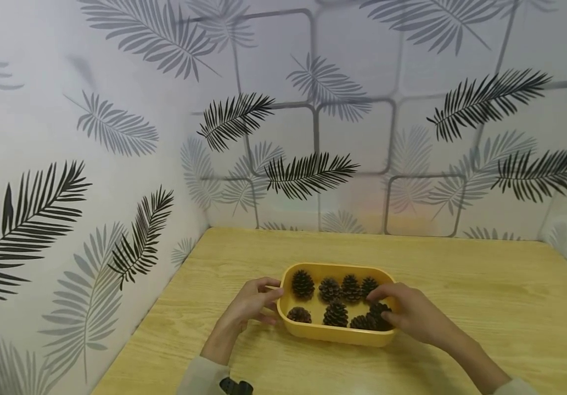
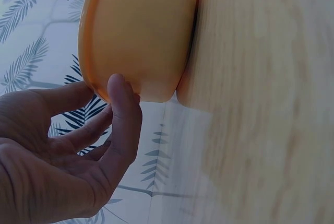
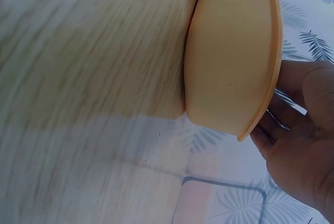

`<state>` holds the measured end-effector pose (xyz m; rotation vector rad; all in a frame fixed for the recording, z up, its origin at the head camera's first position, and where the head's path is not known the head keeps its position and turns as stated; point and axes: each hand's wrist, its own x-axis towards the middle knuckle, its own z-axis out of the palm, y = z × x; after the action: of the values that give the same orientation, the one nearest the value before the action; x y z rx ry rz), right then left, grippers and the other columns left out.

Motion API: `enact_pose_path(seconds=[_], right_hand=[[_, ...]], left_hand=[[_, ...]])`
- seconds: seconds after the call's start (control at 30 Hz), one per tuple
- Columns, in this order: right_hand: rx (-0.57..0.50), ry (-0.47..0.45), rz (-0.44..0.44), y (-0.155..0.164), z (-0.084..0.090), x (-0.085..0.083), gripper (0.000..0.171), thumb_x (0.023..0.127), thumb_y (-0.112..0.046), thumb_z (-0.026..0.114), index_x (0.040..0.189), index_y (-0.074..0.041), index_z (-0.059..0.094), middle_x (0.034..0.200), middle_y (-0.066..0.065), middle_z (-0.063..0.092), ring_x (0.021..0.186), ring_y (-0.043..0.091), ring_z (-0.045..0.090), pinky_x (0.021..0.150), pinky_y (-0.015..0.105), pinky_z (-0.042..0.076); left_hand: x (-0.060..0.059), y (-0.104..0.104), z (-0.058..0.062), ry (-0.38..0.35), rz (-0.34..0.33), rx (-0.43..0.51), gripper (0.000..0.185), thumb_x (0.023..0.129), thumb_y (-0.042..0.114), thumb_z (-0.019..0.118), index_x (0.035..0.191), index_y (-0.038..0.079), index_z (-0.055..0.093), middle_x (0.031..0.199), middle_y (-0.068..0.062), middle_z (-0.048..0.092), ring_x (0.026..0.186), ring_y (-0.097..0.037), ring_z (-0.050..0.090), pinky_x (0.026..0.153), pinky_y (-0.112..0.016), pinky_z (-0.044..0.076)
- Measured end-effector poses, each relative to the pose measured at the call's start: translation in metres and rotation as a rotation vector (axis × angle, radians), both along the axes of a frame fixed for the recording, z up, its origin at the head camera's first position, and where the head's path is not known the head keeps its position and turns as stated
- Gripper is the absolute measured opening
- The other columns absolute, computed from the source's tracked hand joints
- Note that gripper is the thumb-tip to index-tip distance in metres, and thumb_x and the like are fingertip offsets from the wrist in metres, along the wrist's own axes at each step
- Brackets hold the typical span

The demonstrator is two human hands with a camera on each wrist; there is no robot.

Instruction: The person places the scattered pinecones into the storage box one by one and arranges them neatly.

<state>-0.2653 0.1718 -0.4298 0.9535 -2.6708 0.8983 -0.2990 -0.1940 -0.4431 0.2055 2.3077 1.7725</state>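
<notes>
A yellow plastic tray [image 1: 335, 336] stands on the wooden table [image 1: 486, 302] and holds several brown pine cones [image 1: 303, 284]. My left hand [image 1: 251, 304] is at the tray's left end. In the left wrist view its thumb [image 2: 124, 112] presses the tray's outer wall [image 2: 141, 36] and the index finger reaches behind the rim. My right hand [image 1: 414, 315] grips the right end, fingers over the rim and covering some cones. The right wrist view shows that hand [image 3: 302, 151] at the rim of the tray [image 3: 232, 51], which rests flat on the table.
Walls papered with a leaf pattern [image 1: 308, 173] close off the table at the back and the left. Bare wood lies to the right of the tray and behind it. A dark wrist device [image 1: 236, 387] shows at the bottom edge.
</notes>
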Motion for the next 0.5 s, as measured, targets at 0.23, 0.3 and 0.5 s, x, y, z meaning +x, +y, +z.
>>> enact_pose_path(seconds=[0.23,0.3,0.5], right_hand=[[-0.085,0.027,-0.079,0.006,0.004,0.010,0.036,0.092,0.000,0.077,0.125,-0.012,0.070,0.123,0.003,0.071,0.110,0.031,0.067,0.090,0.051,0.061],[-0.115,0.028,-0.102,0.007,0.005,0.011,0.035,0.093,-0.001,0.076,0.125,-0.013,0.071,0.123,0.003,0.071,0.109,0.030,0.068,0.088,0.045,0.062],[-0.167,0.073,-0.129,0.011,0.005,0.015,0.032,0.096,-0.001,0.073,0.126,-0.011,0.070,0.120,0.004,0.073,0.107,0.027,0.069,0.088,0.044,0.063]], left_hand=[[-0.002,0.004,-0.003,-0.001,-0.008,0.012,0.044,0.106,0.023,0.064,0.141,-0.003,0.058,0.118,-0.023,0.062,0.084,-0.022,0.071,0.062,-0.037,0.067],[-0.002,0.003,-0.005,-0.002,-0.004,0.018,0.044,0.105,0.023,0.065,0.141,-0.002,0.059,0.119,-0.024,0.062,0.083,-0.022,0.071,0.062,-0.037,0.067],[0.000,-0.008,-0.011,-0.006,0.033,0.051,0.043,0.105,0.026,0.065,0.140,0.001,0.061,0.120,-0.020,0.063,0.087,-0.023,0.072,0.069,-0.042,0.068]])
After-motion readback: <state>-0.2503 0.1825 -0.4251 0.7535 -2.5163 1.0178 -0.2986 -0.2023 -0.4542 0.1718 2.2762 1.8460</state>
